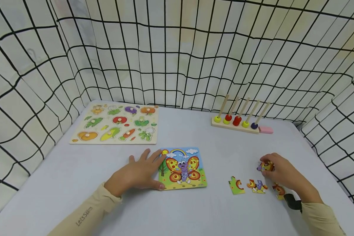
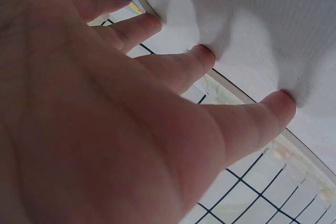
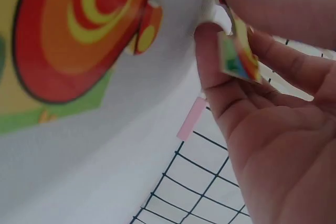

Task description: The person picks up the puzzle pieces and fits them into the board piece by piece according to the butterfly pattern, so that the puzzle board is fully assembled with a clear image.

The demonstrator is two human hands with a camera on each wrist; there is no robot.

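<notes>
A square butterfly picture board (image 1: 183, 168) lies flat on the table. Spread over its left edge is my left hand (image 1: 138, 170), fingers straight; in the left wrist view several fingertips (image 2: 278, 106) rest on the white surface. To the right, my right hand (image 1: 286, 175) pinches a jigsaw piece (image 1: 266, 166), also seen between thumb and fingers as a tilted puzzle piece (image 3: 239, 56) in the right wrist view. Below it lie a green-and-red piece (image 1: 236, 186), a piece with purple (image 1: 257, 186) and a piece with an orange swirl (image 1: 279, 190), partly covered by the wrist.
A vegetable puzzle board (image 1: 118, 124) lies at the back left. At the back right stands a wooden peg stand (image 1: 235, 126) with coloured beads, with a pink block (image 1: 266, 130) at its end. Black netting (image 1: 177, 65) surrounds the white table (image 1: 194, 216).
</notes>
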